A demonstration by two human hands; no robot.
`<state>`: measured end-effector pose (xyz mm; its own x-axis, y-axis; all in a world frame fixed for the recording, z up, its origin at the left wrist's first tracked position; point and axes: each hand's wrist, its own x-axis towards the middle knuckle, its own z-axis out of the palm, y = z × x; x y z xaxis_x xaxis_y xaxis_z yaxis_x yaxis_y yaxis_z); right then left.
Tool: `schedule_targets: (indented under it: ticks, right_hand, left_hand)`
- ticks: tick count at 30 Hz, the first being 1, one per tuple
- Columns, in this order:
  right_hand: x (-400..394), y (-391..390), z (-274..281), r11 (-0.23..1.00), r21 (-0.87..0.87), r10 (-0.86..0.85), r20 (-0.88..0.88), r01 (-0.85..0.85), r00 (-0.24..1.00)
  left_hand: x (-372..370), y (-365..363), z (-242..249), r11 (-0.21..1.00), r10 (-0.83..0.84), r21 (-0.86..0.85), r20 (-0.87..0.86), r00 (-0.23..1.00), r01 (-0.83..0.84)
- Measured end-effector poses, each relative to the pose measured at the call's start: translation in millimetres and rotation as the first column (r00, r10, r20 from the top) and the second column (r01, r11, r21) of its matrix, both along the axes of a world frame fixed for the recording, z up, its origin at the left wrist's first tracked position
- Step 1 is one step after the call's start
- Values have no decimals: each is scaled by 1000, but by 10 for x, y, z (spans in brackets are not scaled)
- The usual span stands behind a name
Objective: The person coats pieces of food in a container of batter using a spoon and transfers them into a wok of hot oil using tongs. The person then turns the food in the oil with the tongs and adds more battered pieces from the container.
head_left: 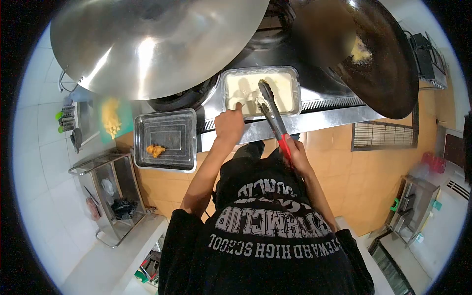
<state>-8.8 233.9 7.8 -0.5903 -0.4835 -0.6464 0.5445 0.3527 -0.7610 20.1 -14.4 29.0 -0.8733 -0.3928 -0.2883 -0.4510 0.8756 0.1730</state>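
a steel tray (165, 140) with 1 orange piece (156, 150) is seen at the left on the counter (324, 120). the left hand (229, 124) is dipped, fingers curled, into a batter tray (260, 91). black tongs (272, 112) are gripped by the right hand (294, 150), tips in the batter. a dark wok (388, 54) sits at right.

orange tiled floor (344, 172) spreads below a long stainless steel cooking counter (319, 120); white tiled wall (29, 162) at the left, a steel wire rack (110, 196) beside it, glare overhead.
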Motion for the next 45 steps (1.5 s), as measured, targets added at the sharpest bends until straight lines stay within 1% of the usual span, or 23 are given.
schedule_targets:
  ticks: [1, 3, 5, 6, 7, 8, 10, 12, 14, 15, 17, 20, 22, 24, 25, 27, 30, 34, 37, 39, 41, 43, 45]
  right_hand:
    - [12, -11, -11, 1000, -1, 1, 1, -1, 1000]
    - [21, -68, -13, 999, -5, -40, -24, 40, 999]
    - [9, -107, 33, 999, 6, -45, -4, 45, 999]
    - [15, -116, 54, 998, 24, -63, 19, 63, 998]
    - [25, -98, 16, 998, 22, -65, 14, 64, 998]
    - [36, -57, -63, 1000, 15, -25, -16, 25, 1000]
    - [38, -55, 48, 1000, 14, 22, -48, -21, 999]
    - [13, -63, 199, 999, 6, -41, 20, 41, 999]
    - [5, -37, 165, 998, -1, -70, 21, 70, 997]
    - [5, -18, 144, 996, -4, -93, 20, 93, 995]
    - [1, -13, 88, 997, -2, -78, 10, 78, 997]
    - [-23, -89, 157, 999, -21, -46, -31, 45, 998]
    - [-16, -123, 194, 998, -44, -46, -62, 43, 997]
    - [-13, -98, 224, 999, -31, -45, -127, 41, 991]
    - [-42, -65, 258, 999, -30, -39, -134, 35, 990]
    - [-121, 6, 341, 999, -11, -52, 25, 52, 998]
    - [-232, 58, 280, 1000, 0, -23, -49, 23, 999]
    - [-292, 80, 250, 1000, -23, -19, -39, 18, 999]
    - [-353, 76, 284, 998, -59, -30, -75, 26, 997]
    - [-417, 108, 295, 999, -18, -52, -29, 51, 998]
    - [-486, 130, 233, 999, 0, -43, -45, 43, 998]
    - [-545, 140, 186, 999, 12, -35, -64, 36, 997]
    - [-560, 128, 173, 993, 72, -66, -276, 89, 959]
  left_hand:
    - [4, 45, -51, 1000, 1, -1, 1, 1000, -1]
    - [34, 102, -250, 993, -114, -9, -31, 993, 114]
    - [32, 57, -400, 993, -119, -32, -47, 992, 118]
    - [-3, 25, -399, 990, -139, -49, -59, 989, 136]
    - [-60, -13, -401, 990, -123, -72, 4, 992, 123]
    - [-106, -56, -405, 990, -122, -72, -2, 992, 122]
    - [-117, -160, -429, 989, -106, -106, -5, 994, 105]
    - [-93, -223, -369, 990, -88, -110, -23, 996, 85]
    - [-12, -199, -231, 997, -45, -73, -125, 991, 36]
    - [9, -148, -142, 996, -55, -73, -127, 990, 46]
    - [13, -21, -11, 999, -41, 18, -135, 990, 44]
    - [-21, 84, -335, 995, -99, 17, -126, 987, 102]
    - [-77, 4, -364, 997, -79, -21, -152, 985, 76]
    - [-145, -153, -405, 991, -126, -61, -74, 989, 122]
    - [-157, -203, -409, 997, -56, -55, -136, 989, 49]
    - [-146, -268, -300, 998, -26, -66, -125, 992, 18]
    - [-115, -301, -176, 999, 15, -48, -147, 989, -22]
    - [5, -211, -77, 996, 71, 60, -183, 981, -61]
    - [59, -152, 15, 942, 298, 246, -290, 909, -230]
    - [24, -169, -3, 948, 283, 222, -250, 926, -230]
    - [-30, -189, -130, 948, 287, 205, -214, 934, -245]
    - [-88, -247, -358, 973, 231, 41, -31, 973, -229]
    - [-170, -180, -449, 971, 235, 56, -25, 972, -233]
